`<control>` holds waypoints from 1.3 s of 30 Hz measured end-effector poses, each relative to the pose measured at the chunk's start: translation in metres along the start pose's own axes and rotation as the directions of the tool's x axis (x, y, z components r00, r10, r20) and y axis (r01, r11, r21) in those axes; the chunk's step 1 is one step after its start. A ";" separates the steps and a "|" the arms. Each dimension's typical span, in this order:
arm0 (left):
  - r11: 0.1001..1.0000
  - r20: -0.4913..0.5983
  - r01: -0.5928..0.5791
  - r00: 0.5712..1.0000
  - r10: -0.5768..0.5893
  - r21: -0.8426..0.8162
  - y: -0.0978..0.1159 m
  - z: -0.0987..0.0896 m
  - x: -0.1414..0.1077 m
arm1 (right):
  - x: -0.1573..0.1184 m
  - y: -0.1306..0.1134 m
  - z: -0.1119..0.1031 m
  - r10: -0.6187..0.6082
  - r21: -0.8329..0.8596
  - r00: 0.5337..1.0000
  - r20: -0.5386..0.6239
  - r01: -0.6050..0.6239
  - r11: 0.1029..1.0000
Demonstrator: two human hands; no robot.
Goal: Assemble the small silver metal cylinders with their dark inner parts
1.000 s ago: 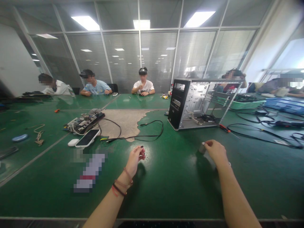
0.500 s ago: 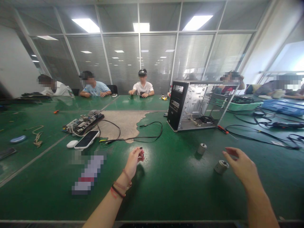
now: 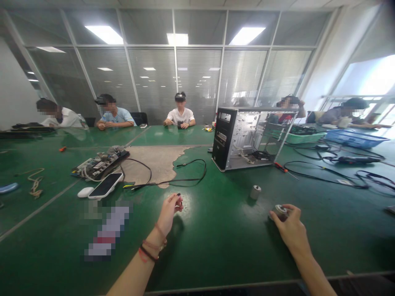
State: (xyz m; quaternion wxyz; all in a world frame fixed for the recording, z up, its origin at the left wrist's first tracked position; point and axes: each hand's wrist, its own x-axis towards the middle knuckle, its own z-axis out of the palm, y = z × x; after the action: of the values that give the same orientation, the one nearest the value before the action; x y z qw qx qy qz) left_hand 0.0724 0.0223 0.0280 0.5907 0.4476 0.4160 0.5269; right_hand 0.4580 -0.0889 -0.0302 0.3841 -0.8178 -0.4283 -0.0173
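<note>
My left hand (image 3: 172, 207) is held above the green table (image 3: 212, 246), its fingers closed in a pinch. A small dark piece shows at the fingertips, too small to name. To the right, my right hand (image 3: 290, 224) has its thumb and fingers around a short grey metal cylinder (image 3: 280, 209), which stands upright with a light top. The fingers hide part of its side. A second metal cylinder (image 3: 255, 192) of the same kind stands upright a little farther back and to the left, touched by neither hand.
An open computer case (image 3: 225, 142) stands beyond the cylinders, with an orange-handled screwdriver (image 3: 280, 167) beside it. A black cable (image 3: 197, 179) lies ahead of my left hand. Leftward are a phone (image 3: 106, 185) and a circuit board assembly (image 3: 101, 162). Baskets (image 3: 358, 138) and several people are across the table.
My right hand has moved left and closed around the nearer metal cylinder. My left hand keeps its pinch. The view has turned slightly right.
</note>
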 end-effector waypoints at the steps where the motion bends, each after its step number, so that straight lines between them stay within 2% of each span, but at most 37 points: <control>1: 1.000 0.001 -0.003 1.000 0.003 0.004 0.000 0.000 0.000 | -0.001 -0.005 -0.001 -0.014 0.026 1.000 -0.012 0.015 1.000; 5: 1.000 0.010 -0.012 1.000 0.012 0.029 -0.001 0.000 -0.001 | -0.004 -0.035 -0.004 -0.061 0.201 0.998 -0.012 0.063 0.977; 9: 0.997 0.001 -0.020 1.000 0.020 0.075 -0.005 0.002 0.000 | -0.003 -0.087 0.001 -0.162 0.462 0.976 0.146 0.078 0.883; 11: 0.995 -0.007 -0.029 1.000 0.030 0.100 -0.007 0.003 0.002 | -0.002 -0.116 0.009 -0.269 0.600 0.931 0.246 0.072 0.797; 14: 0.990 -0.012 -0.049 0.999 0.051 0.131 -0.010 0.007 0.005 | -0.006 -0.156 0.029 -0.443 0.722 0.823 0.355 0.060 0.690; 18: 0.981 0.016 -0.078 0.997 0.076 0.176 -0.012 0.013 0.011 | -0.021 -0.188 0.065 -0.565 0.792 0.713 0.416 0.021 0.610; 22: 0.973 0.110 -0.089 0.992 0.067 0.211 -0.011 0.019 0.019 | -0.040 -0.194 0.093 -0.565 0.812 0.659 0.497 -0.123 0.571; 25: 0.972 0.169 -0.080 0.985 0.042 0.221 -0.011 0.020 0.023 | -0.049 -0.190 0.102 -0.528 0.798 0.636 0.562 -0.251 0.547; 29: 0.974 0.207 -0.066 0.978 0.020 0.215 -0.015 0.019 0.020 | -0.051 -0.186 0.103 -0.443 0.761 0.642 0.626 -0.378 0.527; 35: 0.976 0.345 -0.050 0.938 -0.026 0.210 -0.019 0.024 0.001 | -0.053 -0.186 0.098 -0.378 0.690 0.583 0.720 -0.538 0.484; 39: 0.977 0.391 -0.041 0.919 -0.045 0.209 -0.017 0.029 -0.005 | -0.056 -0.185 0.094 -0.329 0.648 0.560 0.760 -0.615 0.450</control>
State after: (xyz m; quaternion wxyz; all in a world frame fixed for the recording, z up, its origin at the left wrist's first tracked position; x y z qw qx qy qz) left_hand 0.1036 0.0136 0.0192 0.6113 0.6048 0.3432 0.3779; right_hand 0.2622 -0.0039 -0.0027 0.5020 -0.4397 -0.4110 0.6211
